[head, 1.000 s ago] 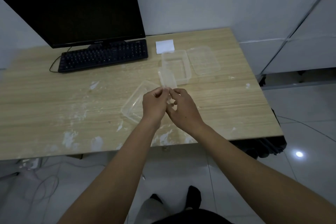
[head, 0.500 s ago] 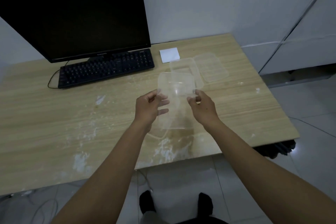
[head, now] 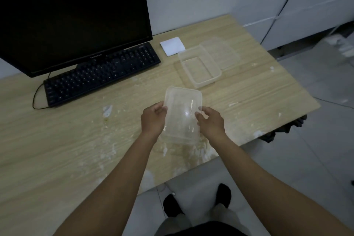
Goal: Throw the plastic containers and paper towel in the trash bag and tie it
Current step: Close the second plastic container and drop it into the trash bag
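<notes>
You hold a clear plastic container (head: 183, 113) between both hands, just above the near part of the surface (head: 57, 140). Your left hand (head: 153, 119) takes its long edge at 9 o'clock and your right hand (head: 210, 122) the opposite edge at 3 o'clock. On each side the fingers (head: 162, 108) curl in and pinch the rim against the thumb, none spread flat. That two-sided pinch suits a thin, springy shell: it keeps the piece level and stops it flexing. Its lower edge looks doubled, so you may be seating a lid onto a tub. The clear plastic makes that hard to tell.

The other task things lie apart from your hands. At about 1 o'clock a second container (head: 200, 67) sits open side up, with its loose lid (head: 220, 51) just beside it, further toward 1 o'clock. The folded paper towel (head: 172, 46) lies at 12 o'clock, touching that container's far corner, near the end of the keyboard (head: 101, 71) below the monitor (head: 72, 15).

No trash bag shows plainly. A dark shape (head: 283, 130) under the surface's edge at 3 o'clock could be one, though you cannot be sure. Judging by this, nothing is binned yet, and closing the pieces into pairs would leave you fewer things to carry.
</notes>
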